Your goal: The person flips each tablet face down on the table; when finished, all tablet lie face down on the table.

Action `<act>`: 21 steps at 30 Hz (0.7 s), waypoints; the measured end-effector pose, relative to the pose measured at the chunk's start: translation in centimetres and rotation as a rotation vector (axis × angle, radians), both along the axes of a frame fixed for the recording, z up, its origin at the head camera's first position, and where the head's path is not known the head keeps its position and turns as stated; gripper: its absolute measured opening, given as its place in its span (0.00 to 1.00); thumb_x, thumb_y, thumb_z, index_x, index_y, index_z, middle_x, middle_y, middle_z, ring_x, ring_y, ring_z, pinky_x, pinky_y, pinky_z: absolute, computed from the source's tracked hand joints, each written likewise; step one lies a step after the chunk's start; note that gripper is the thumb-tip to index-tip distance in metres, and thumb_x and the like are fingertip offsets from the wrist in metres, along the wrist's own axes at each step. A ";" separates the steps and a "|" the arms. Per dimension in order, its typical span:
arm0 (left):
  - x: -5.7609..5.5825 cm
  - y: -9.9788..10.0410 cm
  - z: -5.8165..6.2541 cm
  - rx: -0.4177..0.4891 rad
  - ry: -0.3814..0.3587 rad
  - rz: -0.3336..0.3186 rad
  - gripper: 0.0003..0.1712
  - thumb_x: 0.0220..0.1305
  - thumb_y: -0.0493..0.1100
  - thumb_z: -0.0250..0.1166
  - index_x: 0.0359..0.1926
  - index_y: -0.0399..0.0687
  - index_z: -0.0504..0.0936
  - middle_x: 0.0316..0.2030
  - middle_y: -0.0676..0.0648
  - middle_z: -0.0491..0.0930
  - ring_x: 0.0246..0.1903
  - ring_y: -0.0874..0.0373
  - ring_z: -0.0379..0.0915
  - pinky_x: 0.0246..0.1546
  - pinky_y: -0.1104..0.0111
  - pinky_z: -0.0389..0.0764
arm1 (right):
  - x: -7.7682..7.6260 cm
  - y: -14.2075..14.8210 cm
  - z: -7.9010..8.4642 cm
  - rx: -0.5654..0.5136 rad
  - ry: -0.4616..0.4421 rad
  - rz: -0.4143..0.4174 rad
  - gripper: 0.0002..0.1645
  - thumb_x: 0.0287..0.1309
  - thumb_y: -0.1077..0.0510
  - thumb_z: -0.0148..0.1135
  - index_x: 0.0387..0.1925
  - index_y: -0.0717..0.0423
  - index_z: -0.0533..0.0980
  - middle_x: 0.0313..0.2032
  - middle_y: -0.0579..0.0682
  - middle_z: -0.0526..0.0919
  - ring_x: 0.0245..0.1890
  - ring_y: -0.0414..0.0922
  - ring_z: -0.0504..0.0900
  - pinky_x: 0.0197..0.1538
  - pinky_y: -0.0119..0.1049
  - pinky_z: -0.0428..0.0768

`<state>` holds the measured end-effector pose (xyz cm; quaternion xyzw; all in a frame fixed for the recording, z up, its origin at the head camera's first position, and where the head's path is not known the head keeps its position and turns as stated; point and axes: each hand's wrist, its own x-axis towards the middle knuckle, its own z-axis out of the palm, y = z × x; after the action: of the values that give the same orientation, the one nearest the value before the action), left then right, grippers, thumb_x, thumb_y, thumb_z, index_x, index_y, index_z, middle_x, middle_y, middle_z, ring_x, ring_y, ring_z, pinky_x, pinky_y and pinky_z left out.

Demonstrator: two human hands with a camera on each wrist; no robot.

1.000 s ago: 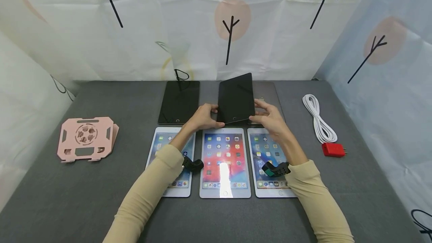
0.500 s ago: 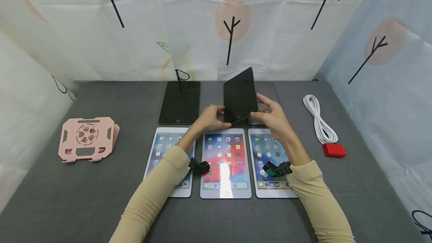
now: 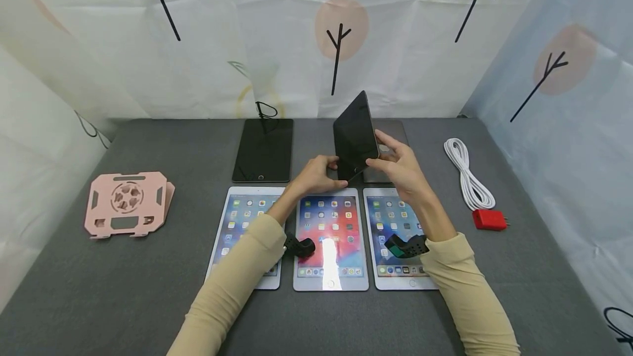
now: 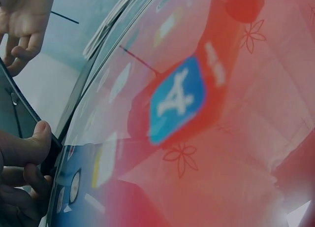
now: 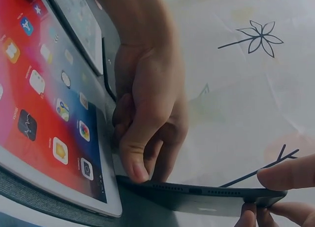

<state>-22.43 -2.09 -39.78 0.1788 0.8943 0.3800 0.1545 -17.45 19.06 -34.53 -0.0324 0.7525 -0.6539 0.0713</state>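
A black tablet (image 3: 352,139) with a dark screen is raised and tilted above the back row, its lower edge near the front row. My left hand (image 3: 316,176) pinches its lower left corner, thumb in front. At the lower right corner, my right hand (image 3: 400,169) grips it between thumb and fingers. The right wrist view shows the tablet's port edge (image 5: 196,191) between both hands. In the left wrist view, the left thumb (image 4: 27,147) presses on its edge. A grey tablet (image 3: 393,127) lies partly hidden behind the right hand.
Another black tablet (image 3: 264,150) lies at the back left. In front lie three white tablets with lit screens, including the middle one (image 3: 332,229); sleeves partly cover the outer two. A pink stand (image 3: 128,202) is at left, a white cable (image 3: 467,172) and red charger (image 3: 488,219) at right.
Both hands have shifted slightly to the right with the black tablet. Its far end has risen, and it has turned more edge-on to the head view.
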 end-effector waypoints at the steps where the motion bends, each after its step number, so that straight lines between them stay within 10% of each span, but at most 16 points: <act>1: 0.0 0.1 0.0 0.003 0.000 -0.002 0.43 0.62 0.49 0.74 0.73 0.38 0.69 0.61 0.39 0.81 0.63 0.46 0.75 0.67 0.55 0.73 | 0.0 -0.1 0.1 -0.005 0.004 0.003 0.45 0.68 0.70 0.56 0.81 0.51 0.52 0.74 0.60 0.59 0.70 0.59 0.70 0.68 0.43 0.70; 6: 0.1 0.5 -0.1 0.023 -0.010 -0.015 0.43 0.63 0.47 0.73 0.74 0.38 0.68 0.61 0.38 0.80 0.61 0.46 0.76 0.66 0.55 0.74 | 0.0 -0.3 0.3 -0.022 0.006 0.006 0.45 0.68 0.71 0.55 0.81 0.52 0.51 0.76 0.59 0.57 0.75 0.60 0.66 0.75 0.54 0.64; 15: -0.1 1.0 -0.5 0.068 -0.049 -0.052 0.43 0.66 0.46 0.70 0.77 0.39 0.63 0.63 0.38 0.78 0.58 0.47 0.74 0.63 0.57 0.73 | 0.1 -0.9 0.6 -0.003 0.023 -0.011 0.45 0.69 0.70 0.57 0.81 0.49 0.52 0.73 0.58 0.60 0.53 0.43 0.76 0.56 0.28 0.74; 21: -0.2 0.9 -0.5 0.102 -0.104 -0.054 0.44 0.67 0.45 0.69 0.77 0.39 0.61 0.65 0.37 0.76 0.62 0.47 0.72 0.66 0.57 0.72 | 0.0 -1.3 0.6 0.006 0.031 -0.026 0.45 0.68 0.70 0.57 0.81 0.51 0.53 0.73 0.59 0.60 0.51 0.42 0.76 0.57 0.31 0.73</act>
<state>-22.63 -1.20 -40.27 0.1908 0.8593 0.4296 0.2015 -17.44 17.75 -33.91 -0.0327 0.7558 -0.6520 0.0515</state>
